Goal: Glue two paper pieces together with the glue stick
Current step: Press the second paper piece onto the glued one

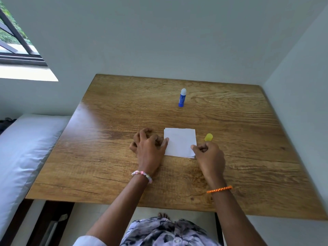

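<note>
One blue glue stick with a white tip stands on the single brown wood-grain table, along with one small yellow plastic cap. White square paper pieces lie stacked (two edges show at the near right corner, so two). Two hands appear, left hand and right hand, with one bracelet each: a pastel beaded bracelet and an orange braided bracelet.

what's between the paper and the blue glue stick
Nothing: in the head view only bare wooden table lies between the white paper and the upright glue stick.

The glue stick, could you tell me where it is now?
The glue stick stands upright toward the table's far side, beyond the paper, away from both hands.
</note>
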